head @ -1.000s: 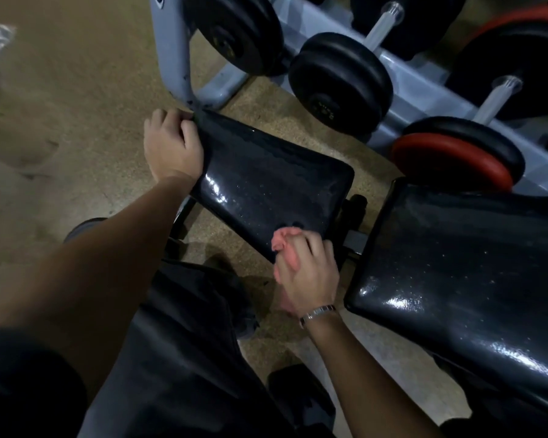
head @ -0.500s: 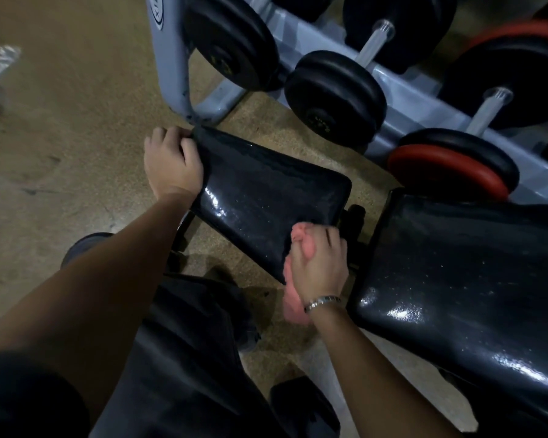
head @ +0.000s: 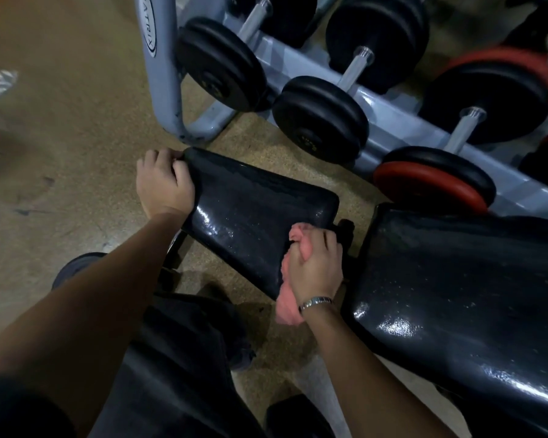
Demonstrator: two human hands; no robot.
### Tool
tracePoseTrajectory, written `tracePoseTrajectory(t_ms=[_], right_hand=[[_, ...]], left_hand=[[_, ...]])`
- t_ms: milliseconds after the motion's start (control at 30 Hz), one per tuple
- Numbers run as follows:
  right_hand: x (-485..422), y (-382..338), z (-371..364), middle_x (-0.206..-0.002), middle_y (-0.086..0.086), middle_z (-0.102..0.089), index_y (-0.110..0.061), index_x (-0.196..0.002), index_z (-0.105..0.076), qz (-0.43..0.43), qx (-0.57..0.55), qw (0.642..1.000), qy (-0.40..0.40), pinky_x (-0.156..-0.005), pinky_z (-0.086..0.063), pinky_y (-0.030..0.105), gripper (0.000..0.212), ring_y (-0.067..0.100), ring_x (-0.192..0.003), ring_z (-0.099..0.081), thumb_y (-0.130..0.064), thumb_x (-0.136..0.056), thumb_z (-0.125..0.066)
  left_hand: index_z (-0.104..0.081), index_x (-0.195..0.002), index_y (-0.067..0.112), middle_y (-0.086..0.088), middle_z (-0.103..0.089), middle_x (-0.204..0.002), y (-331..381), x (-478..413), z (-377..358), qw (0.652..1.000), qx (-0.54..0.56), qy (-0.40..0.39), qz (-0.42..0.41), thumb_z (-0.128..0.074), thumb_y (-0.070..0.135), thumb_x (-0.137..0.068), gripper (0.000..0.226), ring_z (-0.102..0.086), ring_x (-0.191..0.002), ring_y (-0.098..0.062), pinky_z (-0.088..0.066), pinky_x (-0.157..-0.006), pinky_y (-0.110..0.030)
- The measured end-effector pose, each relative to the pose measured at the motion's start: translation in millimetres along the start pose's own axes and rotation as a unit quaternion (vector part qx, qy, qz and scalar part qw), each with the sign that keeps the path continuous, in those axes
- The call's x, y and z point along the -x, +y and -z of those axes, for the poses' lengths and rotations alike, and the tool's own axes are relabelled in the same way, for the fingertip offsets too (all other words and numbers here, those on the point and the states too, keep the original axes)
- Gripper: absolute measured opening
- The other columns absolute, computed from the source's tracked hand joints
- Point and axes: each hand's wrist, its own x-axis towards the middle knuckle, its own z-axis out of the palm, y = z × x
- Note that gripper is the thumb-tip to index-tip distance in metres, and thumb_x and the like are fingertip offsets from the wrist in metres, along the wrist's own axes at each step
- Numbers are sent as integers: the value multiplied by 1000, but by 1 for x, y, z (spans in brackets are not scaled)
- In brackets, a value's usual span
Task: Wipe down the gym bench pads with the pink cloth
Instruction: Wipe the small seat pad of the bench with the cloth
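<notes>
Pink cloth is bunched in the right hand, fingers curled tight around it, pressed on a corner of the seat pad beside the gap to the back pad. Left hand grips the seat pad's far end, likely steadying it. One cloth, two pads, at least three dumbbells racked behind.

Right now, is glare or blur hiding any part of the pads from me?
Head view: dim overall, with glare patches on the seat pad and the back pad along their near edges. Head view: pink cloth and right hand read sharp; the top right corner and left edge are blurred.
</notes>
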Motion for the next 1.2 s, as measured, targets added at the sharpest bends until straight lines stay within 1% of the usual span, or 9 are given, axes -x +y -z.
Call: tracePoseTrajectory(t_ms=[100,300,433,600,767,933,1000,1100,1200], right_hand=[[5,12,5,-114,-1,-62,-21,-106,-66,45,23,998,-42,-71,-52,37,33,27,-98,-59,-44,-90,-48],[-33,-4,-1,-120,4,-62,-19,-114,-67,-34,37,999,-18,-75,-52,39,24,28,-105,-56,-31,-94,-58],[-20,12,5,-113,1,-65,-20,-106,-69,39,46,998,-30,-70,-57,41,30,30,-99,-60,-39,-90,-51],[-68,2,4,-125,5,-60,-18,-118,-64,-51,59,996,-39,-89,-53,47,26,32,-114,-54,-32,-97,-59],[-42,11,8,-114,-1,-67,-21,-105,-71,38,51,998,-27,-79,-56,42,26,29,-101,-60,-38,-94,-54],[-96,2,6,-125,1,-60,-23,-117,-69,-16,70,996,-46,-83,-53,42,22,31,-114,-54,-27,-97,-61],[-98,-2,4,-125,2,-62,-24,-120,-71,7,64,997,-45,-91,-50,41,26,31,-113,-55,-24,-95,-62],[-83,9,8,-117,-3,-66,-26,-112,-75,70,55,995,-45,-90,-51,38,32,28,-108,-58,-36,-92,-52],[-101,11,8,-115,-2,-66,-27,-104,-75,33,51,997,-44,-86,-48,37,24,30,-106,-58,-32,-94,-54]], left_hand=[[-72,-108,7,-21,-63,-103,-3,1,-2,1000,-12,1,-3,-38,27,-93,42,-56,-100,-41,-45,-87,-48],[-72,-108,7,-20,-62,-102,-2,0,-3,1000,-12,8,-7,-40,25,-93,39,-55,-100,-41,-44,-87,-47],[-71,-109,8,-19,-62,-102,-3,2,-3,1000,-10,6,-11,-40,25,-94,39,-55,-101,-39,-44,-88,-47],[-71,-108,7,-20,-61,-101,0,2,-3,1000,-13,13,-13,-39,25,-93,40,-55,-99,-41,-44,-86,-48],[-71,-107,4,-21,-61,-100,0,1,-2,999,-17,16,-24,-40,24,-93,39,-55,-97,-42,-42,-86,-47],[-71,-108,4,-20,-62,-101,3,2,-4,999,-22,19,-19,-39,25,-92,41,-54,-100,-41,-42,-88,-47],[-70,-108,4,-21,-62,-101,3,2,-4,999,-27,15,-20,-38,25,-92,42,-54,-99,-42,-41,-88,-47],[-69,-106,4,-21,-61,-100,1,1,-4,999,-28,15,-26,-39,24,-92,39,-54,-96,-42,-41,-86,-48],[-67,-104,4,-20,-61,-99,0,2,-5,999,-32,17,-27,-39,24,-92,36,-54,-96,-41,-41,-84,-48]])
